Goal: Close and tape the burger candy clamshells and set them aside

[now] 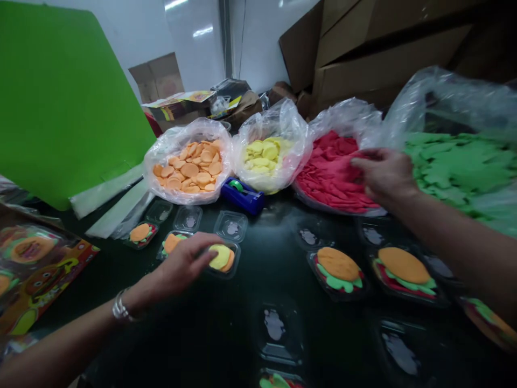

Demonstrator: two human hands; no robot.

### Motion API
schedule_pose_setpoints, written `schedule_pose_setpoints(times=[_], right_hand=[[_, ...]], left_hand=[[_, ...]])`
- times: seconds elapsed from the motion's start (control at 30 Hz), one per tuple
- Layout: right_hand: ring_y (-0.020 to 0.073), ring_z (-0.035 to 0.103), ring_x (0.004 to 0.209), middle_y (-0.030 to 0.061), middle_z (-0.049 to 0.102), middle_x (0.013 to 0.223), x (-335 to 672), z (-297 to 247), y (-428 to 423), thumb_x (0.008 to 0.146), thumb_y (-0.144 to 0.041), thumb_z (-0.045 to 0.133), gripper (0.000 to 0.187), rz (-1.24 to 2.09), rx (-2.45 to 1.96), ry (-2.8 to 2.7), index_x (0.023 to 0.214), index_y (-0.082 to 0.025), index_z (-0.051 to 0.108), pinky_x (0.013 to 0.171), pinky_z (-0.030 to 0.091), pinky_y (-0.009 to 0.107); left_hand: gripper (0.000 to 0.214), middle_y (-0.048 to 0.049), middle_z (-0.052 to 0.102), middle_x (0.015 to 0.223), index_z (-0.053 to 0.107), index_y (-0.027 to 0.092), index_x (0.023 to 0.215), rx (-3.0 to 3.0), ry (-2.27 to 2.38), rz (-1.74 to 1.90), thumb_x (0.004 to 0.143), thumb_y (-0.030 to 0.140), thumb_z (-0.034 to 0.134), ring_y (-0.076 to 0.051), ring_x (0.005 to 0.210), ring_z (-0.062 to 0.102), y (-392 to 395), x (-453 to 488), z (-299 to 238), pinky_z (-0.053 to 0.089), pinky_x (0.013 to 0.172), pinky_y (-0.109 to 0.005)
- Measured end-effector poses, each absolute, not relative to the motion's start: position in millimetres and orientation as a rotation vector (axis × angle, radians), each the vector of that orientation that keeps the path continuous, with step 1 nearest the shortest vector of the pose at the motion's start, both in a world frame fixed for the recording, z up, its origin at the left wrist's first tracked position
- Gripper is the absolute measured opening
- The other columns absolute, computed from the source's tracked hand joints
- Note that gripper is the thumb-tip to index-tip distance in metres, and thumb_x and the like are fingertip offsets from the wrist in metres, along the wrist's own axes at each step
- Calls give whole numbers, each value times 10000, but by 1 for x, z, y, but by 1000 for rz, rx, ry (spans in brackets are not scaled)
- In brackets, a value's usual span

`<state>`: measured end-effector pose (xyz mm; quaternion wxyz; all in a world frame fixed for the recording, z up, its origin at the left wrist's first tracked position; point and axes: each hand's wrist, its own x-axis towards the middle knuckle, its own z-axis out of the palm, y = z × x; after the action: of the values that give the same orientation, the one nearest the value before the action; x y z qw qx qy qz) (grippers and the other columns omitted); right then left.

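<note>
My left hand reaches over a clear plastic tray and its fingertips rest on the yellow round piece lying on an orange one inside it. My right hand is stretched into the bag of red felt pieces, fingers curled and pinched on red pieces at the bag's right edge. Beside that tray sit two more trays with stacked felt burgers, and empty clear trays stand behind them.
Open plastic bags hold orange rounds, yellow pieces and green leaf shapes. A blue tape dispenser lies between bags. Finished burgers in trays sit front right. A green board, printed cartons and cardboard boxes surround the table.
</note>
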<state>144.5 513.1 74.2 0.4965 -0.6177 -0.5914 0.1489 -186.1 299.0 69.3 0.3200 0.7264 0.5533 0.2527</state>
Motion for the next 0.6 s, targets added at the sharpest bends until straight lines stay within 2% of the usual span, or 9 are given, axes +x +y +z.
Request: schedule_pose_setpoints(times=[0.07,0.13,0.2,0.3,0.47,0.6], right_hand=[[137,661,614,124,724,873,110,81,474,793,-132,612,232,652,-1390,-1609,1017,-88,653,525,509,239],[129,666,624,40,730,810,67,80,434,731,-147,681,194,857,-1271,-1762,924,-150,685,544,532,211],[125,659,631,24,720,782,28,74,402,752,-119,623,179,1182,-1149,-1909,926,-139,656,539,529,200],[125,655,610,21,710,745,-7,62,376,761,-89,561,139,1314,-1117,-2034,882,-125,618,517,520,204],[129,635,565,-1,676,658,-18,42,375,751,-75,561,119,1229,-1122,-2304,835,-155,588,508,479,213],[197,632,708,57,667,773,-19,33,380,726,-136,633,133,916,-1101,-2521,849,-165,590,580,429,259]], left_hand=[[371,-99,587,1238,550,227,1200,1413,1368,839,851,349,574,-238,1082,583,305,-174,80,489,907,-400],[496,-112,596,1201,502,233,1239,1081,1196,861,787,365,662,-228,985,630,310,-165,84,539,785,-368],[465,-88,658,990,546,195,1138,934,1130,877,726,309,729,-180,810,658,312,-162,81,541,667,-302],[253,-9,629,713,586,144,873,883,1238,954,686,223,737,-102,611,614,308,-174,69,497,581,-219],[132,21,602,622,566,150,828,1054,1500,801,712,181,619,-91,542,574,305,-202,58,479,552,-219],[182,36,571,533,564,161,869,1155,1594,660,689,153,583,-125,473,539,313,-209,49,449,494,-247]])
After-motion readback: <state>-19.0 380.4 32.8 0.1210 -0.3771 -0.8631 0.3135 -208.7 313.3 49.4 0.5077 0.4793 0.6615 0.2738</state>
